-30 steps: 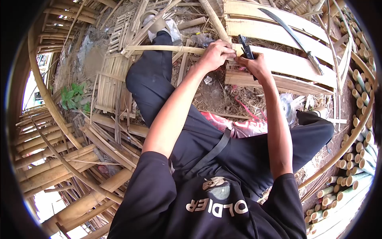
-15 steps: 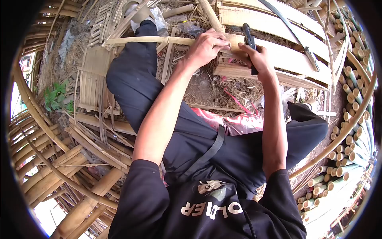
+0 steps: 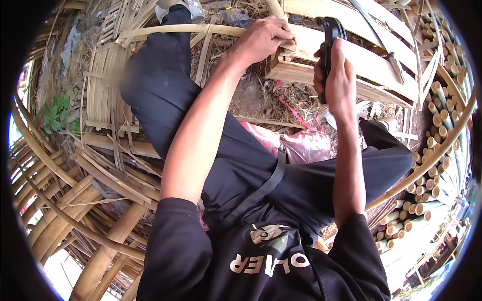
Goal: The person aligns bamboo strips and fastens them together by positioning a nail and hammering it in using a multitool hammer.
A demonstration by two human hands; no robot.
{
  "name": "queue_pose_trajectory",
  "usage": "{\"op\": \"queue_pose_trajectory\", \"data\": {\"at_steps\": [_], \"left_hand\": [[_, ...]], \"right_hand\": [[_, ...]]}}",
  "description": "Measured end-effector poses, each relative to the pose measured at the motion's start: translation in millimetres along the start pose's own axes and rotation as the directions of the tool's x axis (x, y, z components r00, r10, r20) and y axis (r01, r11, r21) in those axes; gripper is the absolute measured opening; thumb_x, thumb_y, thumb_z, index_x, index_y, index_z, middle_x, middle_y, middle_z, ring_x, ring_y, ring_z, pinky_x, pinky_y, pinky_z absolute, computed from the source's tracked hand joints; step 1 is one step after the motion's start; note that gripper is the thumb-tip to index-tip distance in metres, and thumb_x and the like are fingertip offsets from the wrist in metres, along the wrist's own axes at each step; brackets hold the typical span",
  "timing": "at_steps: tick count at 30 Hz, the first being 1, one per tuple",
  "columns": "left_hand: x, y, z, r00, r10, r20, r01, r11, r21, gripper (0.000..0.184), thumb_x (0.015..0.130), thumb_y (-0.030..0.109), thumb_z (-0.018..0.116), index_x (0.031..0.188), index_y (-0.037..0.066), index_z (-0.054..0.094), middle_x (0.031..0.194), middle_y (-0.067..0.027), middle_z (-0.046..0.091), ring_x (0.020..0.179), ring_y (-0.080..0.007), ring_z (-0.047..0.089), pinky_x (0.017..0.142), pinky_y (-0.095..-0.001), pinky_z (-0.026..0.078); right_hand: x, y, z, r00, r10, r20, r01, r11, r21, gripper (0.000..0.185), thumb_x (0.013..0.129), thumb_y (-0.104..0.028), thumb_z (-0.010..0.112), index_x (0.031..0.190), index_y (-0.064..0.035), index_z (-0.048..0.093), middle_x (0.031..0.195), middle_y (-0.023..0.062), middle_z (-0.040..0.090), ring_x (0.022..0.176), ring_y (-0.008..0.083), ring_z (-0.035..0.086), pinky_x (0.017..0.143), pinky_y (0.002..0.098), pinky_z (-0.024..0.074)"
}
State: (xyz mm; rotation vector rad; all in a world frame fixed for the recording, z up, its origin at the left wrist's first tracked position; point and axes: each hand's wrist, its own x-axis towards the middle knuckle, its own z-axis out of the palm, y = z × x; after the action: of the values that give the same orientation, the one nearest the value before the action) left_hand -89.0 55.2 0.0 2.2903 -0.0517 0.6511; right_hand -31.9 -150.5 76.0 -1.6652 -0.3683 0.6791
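My left hand (image 3: 266,41) is closed in a pinch over the end of a long bamboo strip (image 3: 175,29), at the corner of a slatted bamboo frame (image 3: 306,45). What its fingertips pinch is too small to make out. My right hand (image 3: 337,75) is wrapped around the dark handle of a hammer (image 3: 329,37), head up, apart from my left hand and over the frame's slats. Part of the handle is hidden by the fingers.
A long blade with a handle (image 3: 394,65) lies across the slats. Cut bamboo poles (image 3: 437,130) are stacked at the right. Bamboo strips (image 3: 120,175) lie at the left, near a woven panel (image 3: 103,85). A red and white plastic bag (image 3: 306,145) is between my legs.
My right hand has drawn the hammer back from my left hand, toward me and to the right. My left hand keeps its pinch, and the view has shifted slightly.
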Motion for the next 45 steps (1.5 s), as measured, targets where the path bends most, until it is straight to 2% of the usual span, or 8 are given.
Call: {"op": "queue_pose_trajectory", "data": {"at_steps": [8,11,16,18,22,34,42,45], "left_hand": [[0,-7,5,0.999,0.028,0.017,-0.028,0.999,-0.029,0.012,0.085,0.008,0.075,0.097,0.005,0.077,0.095,-0.0069,0.073,0.093,-0.0246,0.068,0.083,-0.0359,0.054],[-1,-5,7,1.000,0.002,0.004,-0.002,1.000,-0.015,0.012,0.085,0.008,0.075,0.096,0.005,0.077,0.094,-0.0069,0.072,0.091,-0.0252,0.069,0.082,-0.0365,0.055],[0,-9,6,0.997,0.075,0.000,-0.075,0.997,-0.001,0.015,0.083,0.008,0.074,0.098,0.007,0.078,0.095,-0.0069,0.072,0.091,-0.0246,0.070,0.083,-0.0368,0.055],[-1,-7,6,0.999,0.027,0.023,-0.026,1.000,-0.015,0.015,0.084,0.007,0.074,0.098,0.006,0.078,0.096,-0.0073,0.072,0.092,-0.0246,0.070,0.084,-0.0367,0.055],[-5,-9,10,1.000,0.006,-0.014,-0.006,1.000,-0.005,0.015,0.083,0.005,0.074,0.097,0.006,0.078,0.095,-0.0070,0.072,0.092,-0.0242,0.069,0.084,-0.0367,0.055],[-2,-6,6,0.999,0.045,-0.030,-0.044,0.998,0.033,0.013,0.083,0.004,0.074,0.095,0.006,0.079,0.094,-0.0082,0.072,0.096,-0.0248,0.069,0.085,-0.0376,0.055],[-2,-1,-5,0.970,-0.212,0.117,0.218,0.975,-0.043,0.026,0.086,0.017,0.076,0.111,0.008,0.075,0.112,-0.0107,0.072,0.110,-0.0294,0.066,0.096,-0.0404,0.051],[-9,-1,-7,0.983,-0.176,-0.054,0.184,0.948,0.261,0.043,0.080,0.039,0.080,0.113,0.013,0.074,0.119,-0.0092,0.070,0.114,-0.0276,0.065,0.105,-0.0481,0.042]], "right_hand": [[-19,-16,10,0.998,-0.046,0.030,0.047,0.999,-0.025,0.061,0.106,-0.058,0.039,0.086,-0.0035,0.057,0.056,0.0002,0.045,0.043,0.0096,0.042,0.040,0.0272,0.0328],[-11,-6,18,0.961,0.278,0.009,-0.276,0.957,-0.092,0.058,0.107,-0.057,0.038,0.088,-0.0043,0.055,0.057,0.0003,0.044,0.042,0.0098,0.040,0.040,0.0275,0.0331],[-19,1,17,0.993,-0.115,-0.006,0.115,0.993,0.024,0.061,0.106,-0.060,0.034,0.087,-0.0054,0.053,0.057,0.0005,0.045,0.041,0.0102,0.040,0.038,0.0262,0.0328],[-11,0,19,0.968,0.253,-0.006,-0.250,0.953,-0.174,0.062,0.105,-0.061,0.036,0.087,-0.0053,0.054,0.057,0.0007,0.045,0.042,0.0105,0.040,0.039,0.0269,0.0341],[-16,12,15,0.999,-0.032,-0.044,0.034,0.998,0.056,0.063,0.105,-0.063,0.035,0.085,-0.0063,0.053,0.056,0.0003,0.045,0.041,0.0100,0.039,0.037,0.0281,0.0320],[-20,1,15,0.981,0.193,-0.025,-0.193,0.981,-0.017,0.060,0.105,-0.061,0.037,0.087,-0.0066,0.055,0.055,-0.0017,0.043,0.040,0.0088,0.037,0.038,0.0255,0.0297],[-21,-4,10,0.976,0.216,0.019,-0.217,0.972,0.085,0.058,0.105,-0.058,0.040,0.088,-0.0047,0.056,0.055,-0.0004,0.043,0.039,0.0094,0.037,0.037,0.0256,0.0307],[-23,-7,13,0.966,0.257,0.007,-0.257,0.964,0.065,0.054,0.107,-0.056,0.037,0.083,-0.0100,0.051,0.056,-0.0056,0.034,0.044,0.0074,0.031,0.041,0.0268,0.0242]]}}
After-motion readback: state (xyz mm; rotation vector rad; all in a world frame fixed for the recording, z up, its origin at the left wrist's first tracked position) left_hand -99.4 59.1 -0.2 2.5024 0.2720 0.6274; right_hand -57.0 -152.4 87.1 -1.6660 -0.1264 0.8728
